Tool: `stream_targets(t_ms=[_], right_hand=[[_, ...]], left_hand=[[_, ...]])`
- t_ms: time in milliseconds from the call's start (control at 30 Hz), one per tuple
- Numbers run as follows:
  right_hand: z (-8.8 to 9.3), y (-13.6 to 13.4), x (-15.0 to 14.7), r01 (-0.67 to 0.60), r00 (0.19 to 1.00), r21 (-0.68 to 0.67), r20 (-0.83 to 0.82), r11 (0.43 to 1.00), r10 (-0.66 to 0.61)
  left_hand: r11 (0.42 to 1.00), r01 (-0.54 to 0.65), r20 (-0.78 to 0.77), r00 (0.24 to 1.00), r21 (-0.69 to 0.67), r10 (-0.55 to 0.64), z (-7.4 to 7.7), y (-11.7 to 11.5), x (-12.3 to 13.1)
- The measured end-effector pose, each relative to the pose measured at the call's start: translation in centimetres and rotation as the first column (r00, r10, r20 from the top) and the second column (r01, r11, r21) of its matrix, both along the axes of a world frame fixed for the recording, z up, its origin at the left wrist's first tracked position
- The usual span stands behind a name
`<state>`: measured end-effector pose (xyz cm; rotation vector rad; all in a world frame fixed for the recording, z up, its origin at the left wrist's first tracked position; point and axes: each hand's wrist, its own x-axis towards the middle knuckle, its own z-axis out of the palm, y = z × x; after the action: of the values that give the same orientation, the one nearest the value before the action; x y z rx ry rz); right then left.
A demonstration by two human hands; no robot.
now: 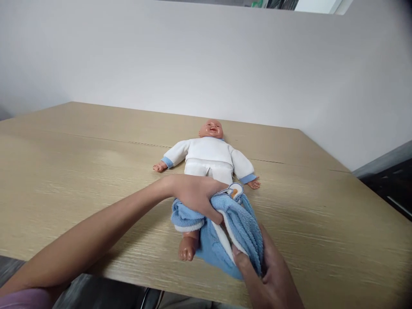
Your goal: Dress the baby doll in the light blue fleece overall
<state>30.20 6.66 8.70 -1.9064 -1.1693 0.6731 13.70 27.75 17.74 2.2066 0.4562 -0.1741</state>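
Observation:
A baby doll lies on its back on the table, head away from me, arms spread, in a white top with blue cuffs. Blue terry pants with white trim are around its lower legs. One bare foot sticks out of the leg opening at the left; the other foot is hidden in the cloth. My left hand lies across the doll's legs, its thumb and fingers closed on the pants near an embroidered patch. My right hand grips the lower right part of the pants, thumb at the white-trimmed opening.
The light wooden table extends to both sides, with its near edge close to me. A pale wall rises behind it. A black object stands beyond the table's right edge.

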Motion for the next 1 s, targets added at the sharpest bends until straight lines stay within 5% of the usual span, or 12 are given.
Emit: stream_targets(t_ms=[200,433,767,1000], right_hand=[[-2.5,-0.4,2.3,-0.104,0.96,0.04,0.267,0.994,0.09],[-3.6,-0.5,1.0,-0.153,0.98,0.173,0.15,0.973,0.127],[-4.8,-0.4,-1.3,0.016,0.945,0.132,-0.325,0.991,0.028],[-5.7,0.0,-1.9,0.235,0.891,0.119,-0.423,0.965,-0.164]], left_hand=[[0.96,0.011,-0.215,0.975,0.279,0.051,0.2,-1.4,0.3],[0.908,0.045,-0.291,0.953,0.417,0.086,0.2,-2.8,0.2],[0.942,0.021,-0.198,0.979,0.335,0.049,-0.9,-2.1,0.5],[0.994,-0.101,-0.063,0.993,0.046,0.104,-0.3,-2.0,0.4]])
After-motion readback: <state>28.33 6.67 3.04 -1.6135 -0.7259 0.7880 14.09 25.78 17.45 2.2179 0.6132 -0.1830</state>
